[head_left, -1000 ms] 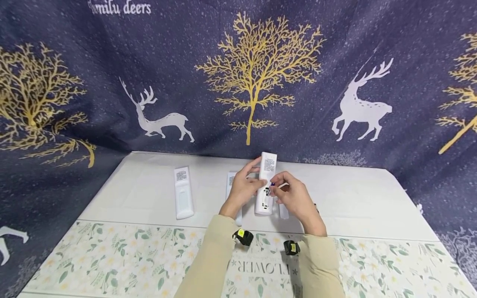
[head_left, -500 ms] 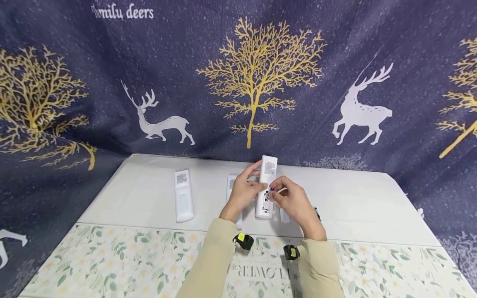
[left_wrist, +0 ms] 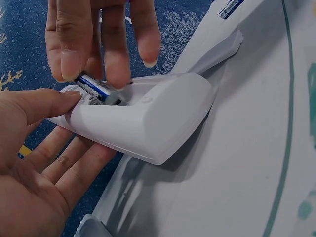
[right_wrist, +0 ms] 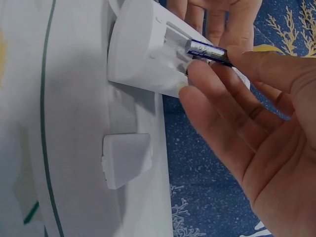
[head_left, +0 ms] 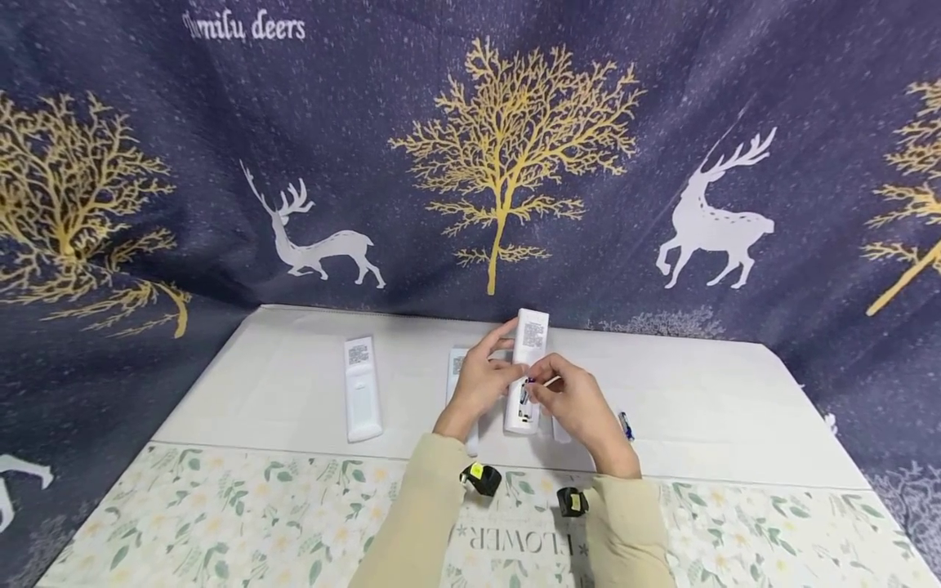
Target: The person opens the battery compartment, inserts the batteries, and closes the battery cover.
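A white remote control (head_left: 532,333) is held by my left hand (head_left: 479,382), back side up, its thumb on the top face and fingers beneath. The remote's battery compartment (head_left: 524,403) lies uncovered. Between thumb and fingers, my right hand (head_left: 577,398) pinches a blue and silver battery (right_wrist: 210,51). In both wrist views this battery sits tilted at the compartment, one end raised; whether it is seated cannot be told. A white battery cover (right_wrist: 128,157) rests on the table below the remote. Near my right wrist lies another blue battery (head_left: 626,426).
A second white remote (head_left: 363,390) lies face down to the left on the white table (head_left: 272,384). Partly behind my left hand is a pale blue remote (head_left: 453,363). A dark curtain (head_left: 331,106) with deer and trees hangs behind the table.
My right hand has shifted slightly left and down over the compartment with the battery. More of the loose battery by my right wrist shows now. My left hand keeps its hold on the remote.
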Tool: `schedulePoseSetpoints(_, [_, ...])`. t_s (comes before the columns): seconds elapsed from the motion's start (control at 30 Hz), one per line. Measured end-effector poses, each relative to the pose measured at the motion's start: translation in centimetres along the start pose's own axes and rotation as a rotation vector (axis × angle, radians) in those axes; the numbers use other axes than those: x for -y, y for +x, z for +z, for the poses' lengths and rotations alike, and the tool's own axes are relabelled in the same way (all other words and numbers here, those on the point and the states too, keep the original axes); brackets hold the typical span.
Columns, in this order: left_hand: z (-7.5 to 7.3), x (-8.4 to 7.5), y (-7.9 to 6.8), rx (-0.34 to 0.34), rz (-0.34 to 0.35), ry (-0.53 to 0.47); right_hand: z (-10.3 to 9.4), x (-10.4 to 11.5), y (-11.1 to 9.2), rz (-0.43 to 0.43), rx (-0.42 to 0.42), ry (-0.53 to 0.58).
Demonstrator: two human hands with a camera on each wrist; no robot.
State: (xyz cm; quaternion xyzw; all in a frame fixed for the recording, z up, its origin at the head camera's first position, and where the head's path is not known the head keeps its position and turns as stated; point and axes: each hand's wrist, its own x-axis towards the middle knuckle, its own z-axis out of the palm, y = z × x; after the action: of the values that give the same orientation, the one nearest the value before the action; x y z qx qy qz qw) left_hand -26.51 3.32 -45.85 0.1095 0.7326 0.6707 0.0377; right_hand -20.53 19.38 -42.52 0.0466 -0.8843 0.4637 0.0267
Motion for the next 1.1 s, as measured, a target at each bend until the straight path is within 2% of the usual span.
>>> schedulePoseSetpoints(0.4, [0.2,0.2,-0.3,0.002,-0.013,0.000,0.4,-0.4,-0.3,-0.009,0.019,-0.054])
schedulePoseSetpoints(0.7, [0.1,-0.2,-0.1,-0.003,-0.017,0.013,0.0,-0.6,0.0,-0.049,-0.018,-0.099])
schedulePoseSetpoints(0.8, [0.1,-0.2,0.0,-0.006,-0.013,0.011,-0.2,-0.7,0.1,-0.060,-0.066,-0.096])
schedulePoseSetpoints(0.97, [0.1,-0.3,0.1,-0.015,-0.020,-0.003,-0.5,-1.0,0.3,-0.008,-0.158,-0.117])
schedulePoseSetpoints(1.1, [0.0,-0.3,0.1,-0.011,-0.020,-0.005,-0.6,-1.3,0.3,0.068,-0.099,-0.064])
